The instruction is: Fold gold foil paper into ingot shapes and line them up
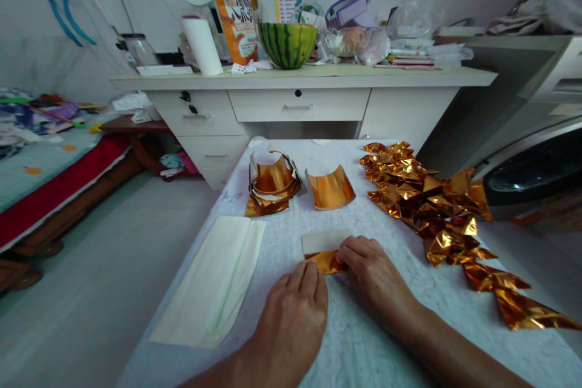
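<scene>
A sheet of gold foil paper (326, 262), its pale side showing along the far edge, lies in front of me, partly folded over. My left hand (295, 309) presses on its left end with the fingers together. At its right end, my right hand (370, 270) pinches the fold between thumb and fingers. Just beyond lies a single curled gold sheet (331, 189). Left of that sits a stack of curled gold sheets (273, 179). Many folded gold foil pieces (409, 194) spread in a heap along the table's right side.
A flat whitish paper packet (213, 279) lies on the cloth-covered table (282, 351) at left. Behind stands a white desk (297, 82) with a watermelon half (288, 44), an orange pouch (236, 12) and a paper roll (201, 45). A washing machine (536, 127) is at right, a bed (59, 163) at left.
</scene>
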Tool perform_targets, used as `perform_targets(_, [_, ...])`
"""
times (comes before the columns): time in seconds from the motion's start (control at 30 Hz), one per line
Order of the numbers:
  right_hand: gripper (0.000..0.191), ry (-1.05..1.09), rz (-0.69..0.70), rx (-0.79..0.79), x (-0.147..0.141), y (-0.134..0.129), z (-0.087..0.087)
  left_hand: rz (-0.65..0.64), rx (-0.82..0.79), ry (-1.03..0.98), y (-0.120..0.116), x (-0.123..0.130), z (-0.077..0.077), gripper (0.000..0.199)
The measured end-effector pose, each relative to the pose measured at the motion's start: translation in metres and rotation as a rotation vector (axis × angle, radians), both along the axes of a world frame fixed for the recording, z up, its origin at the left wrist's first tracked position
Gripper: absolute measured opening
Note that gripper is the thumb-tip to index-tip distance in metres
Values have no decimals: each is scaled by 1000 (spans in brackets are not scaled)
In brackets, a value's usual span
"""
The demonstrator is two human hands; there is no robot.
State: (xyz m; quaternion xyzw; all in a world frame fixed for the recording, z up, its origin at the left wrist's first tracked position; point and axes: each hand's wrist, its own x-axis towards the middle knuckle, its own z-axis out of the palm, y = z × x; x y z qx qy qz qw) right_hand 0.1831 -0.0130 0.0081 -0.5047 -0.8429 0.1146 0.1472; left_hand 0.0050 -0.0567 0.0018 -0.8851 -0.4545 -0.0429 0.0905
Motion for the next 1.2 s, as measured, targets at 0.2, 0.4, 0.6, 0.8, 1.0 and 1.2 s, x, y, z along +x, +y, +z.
perform_targets(0.2, [8, -16, -126, -31, -10, -2, 2, 49, -34, -52, 3, -1, 5, 33])
perform_targets(0.4, [6, -82, -157, 12, -14, -2, -2, 166, -163, -237, 16, -3, 13, 18])
perform_targets(0.6, [10, -94, -152, 22, -14, -3, -2, 212, -262, -431, 28, -4, 13, 13])
perform_targets(0.8, [7, -111, -151, 11, -15, -5, 1, 277, -323, -487, 31, -5, 9, 8])
perform_targets(1.0, [16, -116, -145, 28, -17, -5, 3, 301, -351, -477, 32, -6, 11, 8])
perform_targets(1.2, [10, -98, -163, 4, -16, -6, 4, 287, -387, -496, 34, -10, 11, 16])
